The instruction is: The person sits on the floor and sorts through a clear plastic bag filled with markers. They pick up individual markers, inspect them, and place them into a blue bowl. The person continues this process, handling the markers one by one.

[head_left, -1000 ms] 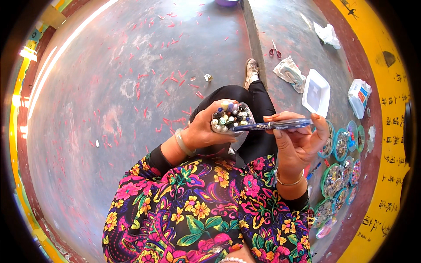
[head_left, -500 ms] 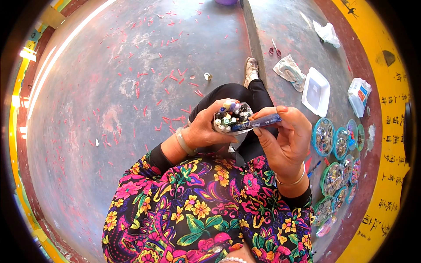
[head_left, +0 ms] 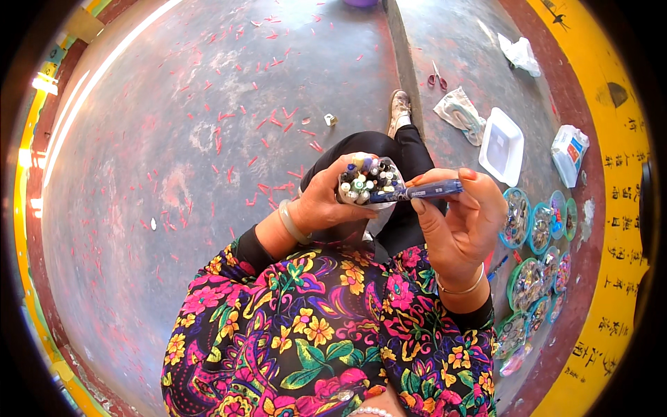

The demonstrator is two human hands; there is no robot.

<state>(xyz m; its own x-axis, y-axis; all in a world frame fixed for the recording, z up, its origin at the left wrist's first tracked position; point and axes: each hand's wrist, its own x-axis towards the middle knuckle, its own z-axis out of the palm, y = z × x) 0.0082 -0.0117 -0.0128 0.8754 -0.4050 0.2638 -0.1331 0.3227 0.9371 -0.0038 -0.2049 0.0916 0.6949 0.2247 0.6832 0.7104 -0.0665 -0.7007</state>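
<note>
My left hand [head_left: 325, 196] is wrapped round a clear pen holder [head_left: 397, 179] above my lap. Packed upright inside are several pens [head_left: 364, 182], their white, black and blue ends facing up. At the holder's right side my right hand [head_left: 464, 221] pinches a dark blue pen [head_left: 436, 189] between thumb and fingers. This pen lies nearly level, its left end at the holder's rim. Whether that end touches the other pens, I cannot tell.
Right of me on the floor stand several round containers [head_left: 526, 283] of small items. Beyond them lie a white tray [head_left: 501, 147], a plastic bag [head_left: 458, 115], a white packet [head_left: 570, 154] and scissors [head_left: 437, 78]. Red scraps [head_left: 276, 124] litter the grey floor. A purple basin [head_left: 360, 3] shows at the far edge.
My right hand has moved a little to the right with the blue pen, drawing it outward from the holder. My left hand keeps its place round the holder.
</note>
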